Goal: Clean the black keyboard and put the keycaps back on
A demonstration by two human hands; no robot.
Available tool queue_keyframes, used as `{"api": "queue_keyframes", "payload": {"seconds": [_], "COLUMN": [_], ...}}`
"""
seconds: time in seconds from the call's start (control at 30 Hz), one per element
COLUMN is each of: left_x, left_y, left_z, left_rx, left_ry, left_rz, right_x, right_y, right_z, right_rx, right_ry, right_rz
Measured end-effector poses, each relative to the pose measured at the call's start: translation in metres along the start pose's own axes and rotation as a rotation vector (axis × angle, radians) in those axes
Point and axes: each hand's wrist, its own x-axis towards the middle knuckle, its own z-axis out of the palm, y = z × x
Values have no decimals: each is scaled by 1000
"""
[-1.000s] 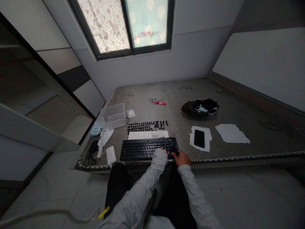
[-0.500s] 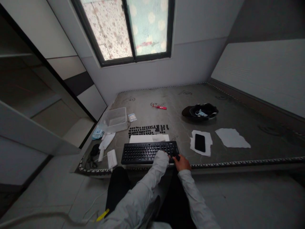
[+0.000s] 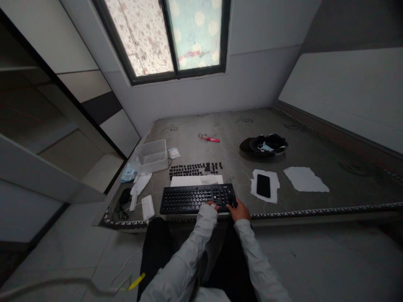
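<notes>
A black keyboard (image 3: 185, 197) with many keycaps off lies at the front edge of the mattress, on top of a white sheet or board (image 3: 185, 180). My left hand (image 3: 213, 205) is over its lower right part, fingers curled, with a small white bit showing at them that I cannot make out. At the keyboard's right front corner, my right hand (image 3: 240, 211) has its thumb and fingers closed on the edge. Loose black keycaps (image 3: 192, 169) lie in rows behind the keyboard.
To the left are a clear plastic box (image 3: 151, 156), a white charger-like block (image 3: 147, 207) and a black cable (image 3: 121, 209). A phone (image 3: 263, 186) rests on white paper at right, beside another paper sheet (image 3: 306, 179). Farther back lie a dark cap (image 3: 263, 147) and a red item (image 3: 210, 139).
My left hand has shifted slightly left and down, showing more of its fingers and the keys. My right hand stays at the keyboard's corner. The view has tilted a little.
</notes>
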Motion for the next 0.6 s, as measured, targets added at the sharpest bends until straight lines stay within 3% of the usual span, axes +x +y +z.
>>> {"api": "queue_keyframes", "payload": {"seconds": [0.23, 0.37, 0.6], "left_x": [10, 9, 11], "left_y": [-14, -17, -12], "left_z": [12, 14, 19], "left_rx": [175, 229, 255], "left_ry": [-14, -33, -60], "left_rz": [129, 235, 293], "right_x": [4, 3, 12], "right_y": [9, 17, 24], "right_z": [3, 3, 4], "right_rx": [143, 513, 1133], "right_ry": [84, 216, 91], "right_rz": [-113, -61, -88]}}
